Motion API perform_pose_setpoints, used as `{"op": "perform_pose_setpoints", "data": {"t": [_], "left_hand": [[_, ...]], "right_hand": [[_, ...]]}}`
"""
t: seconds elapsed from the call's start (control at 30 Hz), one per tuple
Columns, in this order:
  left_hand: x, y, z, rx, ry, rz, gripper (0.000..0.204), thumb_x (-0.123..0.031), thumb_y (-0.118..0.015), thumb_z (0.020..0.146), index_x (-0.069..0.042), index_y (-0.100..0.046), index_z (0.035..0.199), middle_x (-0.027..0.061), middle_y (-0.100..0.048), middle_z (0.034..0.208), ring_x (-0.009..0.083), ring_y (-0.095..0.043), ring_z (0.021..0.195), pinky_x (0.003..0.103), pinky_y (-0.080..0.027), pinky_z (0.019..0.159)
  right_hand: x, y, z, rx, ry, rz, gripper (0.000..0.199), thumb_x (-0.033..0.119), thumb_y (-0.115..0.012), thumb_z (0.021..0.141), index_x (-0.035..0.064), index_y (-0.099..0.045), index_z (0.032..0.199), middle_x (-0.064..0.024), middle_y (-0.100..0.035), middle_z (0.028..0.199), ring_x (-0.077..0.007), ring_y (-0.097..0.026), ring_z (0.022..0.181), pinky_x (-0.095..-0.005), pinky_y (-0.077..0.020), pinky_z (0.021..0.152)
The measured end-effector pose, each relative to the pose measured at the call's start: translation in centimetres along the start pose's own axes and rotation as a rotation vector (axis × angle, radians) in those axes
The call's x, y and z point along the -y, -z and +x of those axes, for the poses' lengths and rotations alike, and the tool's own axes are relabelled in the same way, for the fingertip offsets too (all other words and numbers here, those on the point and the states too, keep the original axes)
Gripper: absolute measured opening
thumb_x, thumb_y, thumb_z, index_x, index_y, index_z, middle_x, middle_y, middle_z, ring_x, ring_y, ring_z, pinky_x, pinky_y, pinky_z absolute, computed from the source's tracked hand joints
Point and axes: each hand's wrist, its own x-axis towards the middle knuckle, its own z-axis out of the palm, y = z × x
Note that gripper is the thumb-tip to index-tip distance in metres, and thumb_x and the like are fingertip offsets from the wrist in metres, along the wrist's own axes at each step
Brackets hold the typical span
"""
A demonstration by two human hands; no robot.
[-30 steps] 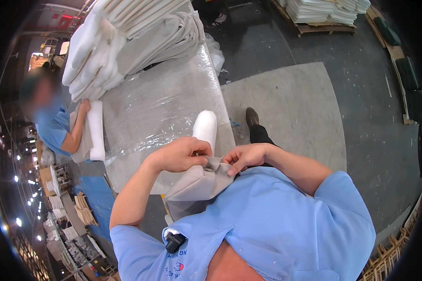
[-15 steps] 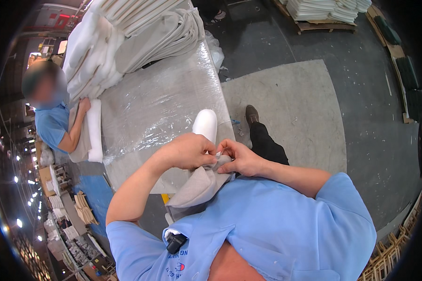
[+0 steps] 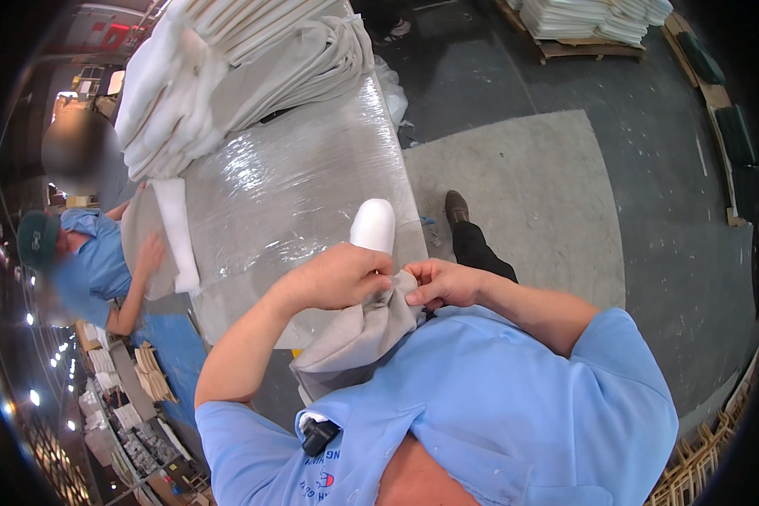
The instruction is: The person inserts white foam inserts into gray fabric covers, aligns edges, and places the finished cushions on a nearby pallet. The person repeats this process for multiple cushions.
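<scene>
Grey fabric cover (image 3: 354, 337) is lying bunched, in the head view, at the near edge of the film-wrapped table (image 3: 261, 202), against the person's shirt. There the right hand (image 3: 443, 283) is pinching its gathered edge between thumb and fingers; the left hand (image 3: 346, 277) is probably clamping it too, though folds are partly hiding those fingertips. White padded piece (image 3: 373, 226) is poking out beyond the left hand, over the table's near right corner. A co-worker (image 3: 97, 244) is handling fabric at the table's left side.
</scene>
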Motion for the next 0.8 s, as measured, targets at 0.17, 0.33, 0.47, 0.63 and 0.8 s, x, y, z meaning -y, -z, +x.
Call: {"op": "perform_pose_setpoints", "data": {"t": [0.17,0.33,0.47,0.63,0.8], "left_hand": [[0.1,1.4,0.4,0.155,0.186,-0.034,0.026,-0.030,-0.071,0.098,-0.004,-0.073,0.095,0.0147,-0.070,0.078,0.0299,-0.064,0.070,0.041,-0.050,0.068],[0.7,1.1,0.1,0.101,0.067,-0.024,0.025,-0.029,-0.073,0.096,-0.004,-0.073,0.094,0.0142,-0.069,0.078,0.0301,-0.062,0.069,0.040,-0.050,0.066],[1.9,-0.3,0.2,-0.157,-0.178,-0.062,0.020,-0.024,-0.074,0.094,-0.004,-0.073,0.095,0.0146,-0.070,0.080,0.0302,-0.064,0.070,0.040,-0.050,0.067],[1.4,0.2,0.4,-0.142,-0.096,-0.054,0.025,-0.029,-0.074,0.095,-0.005,-0.073,0.094,0.0183,-0.071,0.084,0.0360,-0.066,0.075,0.043,-0.052,0.071],[1.3,1.4,0.5,0.048,0.057,-0.023,0.031,-0.034,-0.071,0.097,-0.004,-0.072,0.091,0.0193,-0.068,0.078,0.0372,-0.065,0.072,0.046,-0.051,0.068]], "right_hand": [[-0.3,-1.3,0.1,-0.131,0.226,-0.061,0.021,0.016,-0.082,0.094,0.0109,-0.065,0.105,0.0061,-0.066,0.096,-0.0032,-0.055,0.078,-0.0219,-0.0387,0.063],[0.1,-2.5,0.4,-0.180,0.310,-0.143,0.021,0.018,-0.083,0.094,0.0098,-0.066,0.103,0.0055,-0.066,0.090,-0.0033,-0.054,0.074,-0.0227,-0.0390,0.062],[1.7,-1.3,0.3,-0.128,0.056,-0.187,0.022,0.023,-0.084,0.094,0.0085,-0.074,0.107,0.0060,-0.067,0.087,-0.0036,-0.053,0.072,-0.0235,-0.0397,0.063],[1.9,-0.7,0.3,-0.178,0.142,-0.324,0.025,0.031,-0.082,0.096,0.0059,-0.078,0.100,0.0062,-0.065,0.080,-0.0059,-0.054,0.073,-0.0262,-0.0424,0.065],[2.1,-2.6,0.0,-0.330,0.292,-0.568,0.035,0.036,-0.077,0.099,0.0012,-0.077,0.102,0.0009,-0.068,0.080,-0.0099,-0.059,0.077,-0.0309,-0.0482,0.070]]}}
